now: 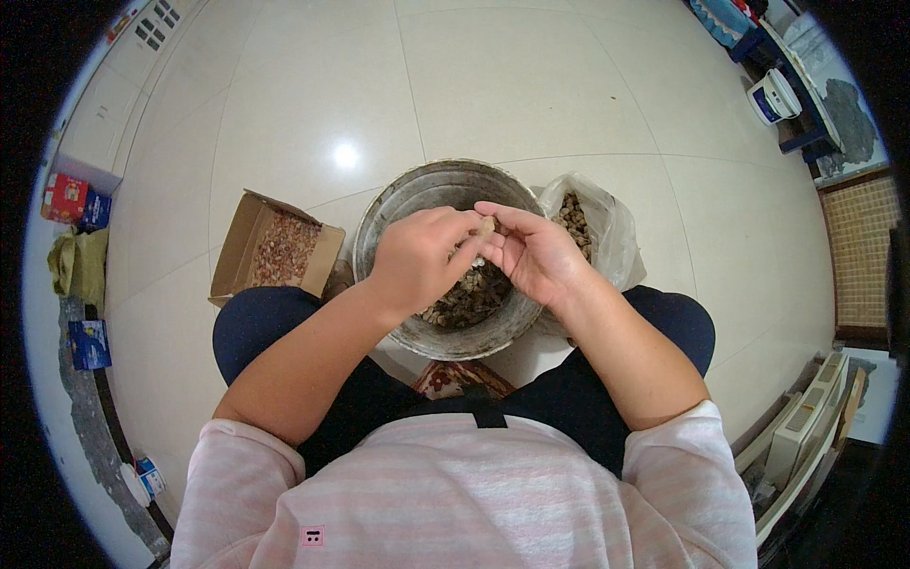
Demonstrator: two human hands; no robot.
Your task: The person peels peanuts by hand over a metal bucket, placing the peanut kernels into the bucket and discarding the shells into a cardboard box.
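Observation:
My left hand [421,254] and my right hand [537,257] meet over a round metal basin [370,220]. A pale peanut shell [487,226] is pinched where their fingertips come together. My right palm faces up, its fingers curled; whether anything else lies in it is hidden. Brown peanut shells [466,306] cover the bottom of the basin, partly behind my hands. To the left, a cardboard box [231,259] holds reddish shelled peanuts [286,250]. On the right, a translucent plastic bag [617,235] stands open with unshelled peanuts [574,220] inside.
The basin stands between my knees on the tiled floor [498,85]. Patterned fabric [455,380] shows below it. A white bucket [775,97] stands at the far right, near a dark-legged table [803,135]. Boxes [65,198] and a yellowish bag [79,263] line the left wall.

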